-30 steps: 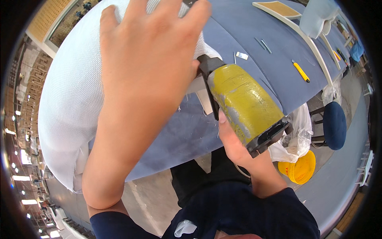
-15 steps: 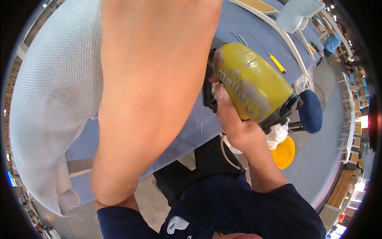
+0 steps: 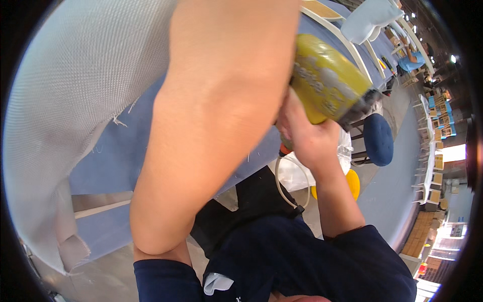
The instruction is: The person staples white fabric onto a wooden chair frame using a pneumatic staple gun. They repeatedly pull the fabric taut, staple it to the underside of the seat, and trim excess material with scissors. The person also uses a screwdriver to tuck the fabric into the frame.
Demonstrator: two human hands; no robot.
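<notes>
While handheld, tool (image 3: 329, 80) (near table edge (image 3: 245, 171)).

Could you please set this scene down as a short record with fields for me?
Right hand: closed around the handle of a worn yellow-green tool
Hose: pale, hanging below the right hand, with an orange fitting at its upper end
Left hand: out of view; the left forearm runs off the top edge
Left side: pale woven fabric with a frayed edge
Work surface: blue-grey table
Right side: round blue stool; yellow container, partly hidden by the right forearm
</notes>
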